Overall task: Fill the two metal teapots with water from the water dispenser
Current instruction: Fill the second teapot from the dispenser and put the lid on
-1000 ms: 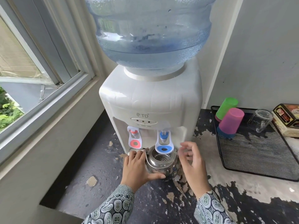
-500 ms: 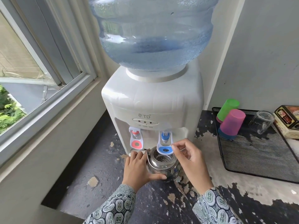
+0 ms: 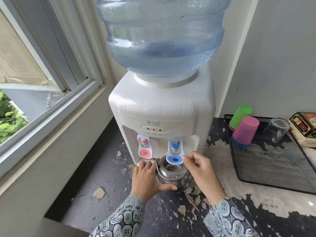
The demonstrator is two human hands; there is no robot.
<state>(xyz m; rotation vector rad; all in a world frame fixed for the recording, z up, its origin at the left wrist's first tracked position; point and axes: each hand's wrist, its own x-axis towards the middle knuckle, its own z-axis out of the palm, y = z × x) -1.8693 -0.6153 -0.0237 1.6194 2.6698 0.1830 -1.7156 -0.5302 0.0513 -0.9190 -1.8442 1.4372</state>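
A lidless metal teapot (image 3: 172, 177) stands under the blue tap lever (image 3: 175, 155) of the white water dispenser (image 3: 162, 106); its strainer shows inside. My left hand (image 3: 147, 178) wraps around the teapot's left side, thumb along its front. My right hand (image 3: 203, 170) pinches the right edge of the blue lever with thumb and forefinger. The red tap lever (image 3: 145, 149) hangs untouched to the left. A big blue water bottle (image 3: 162, 35) sits on top. Only one teapot is in view.
A black mesh tray (image 3: 273, 166) at the right holds upturned green (image 3: 240, 115) and pink cups (image 3: 244, 132) and a glass mug (image 3: 277, 129). A printed box (image 3: 304, 129) lies beside it. The window sill and wall run along the left. The dark counter has peeling paint.
My right hand rose from beside the teapot to the blue lever and closed its fingertips on the lever's edge. My left hand stayed on the teapot.
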